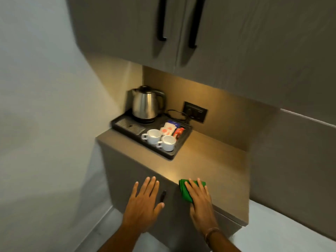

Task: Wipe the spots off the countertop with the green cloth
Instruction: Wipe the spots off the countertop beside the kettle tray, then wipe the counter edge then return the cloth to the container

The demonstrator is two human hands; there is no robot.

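Looks like the wiping is only just being started: the green cloth is being pressed flat on the near edge of the desk under the right hand, fingers spread, grip not closed around it. The left hand is being held open and empty. Spots can't really be made out, too blurry. Counted: one cloth, one kettle, one tray, two cups.

A pale wall fills the left of the frame. Grey upper cupboards with two black handles hang across the top. Warm light falls on the tan back panel, which carries a black socket. Pale floor shows lower right.
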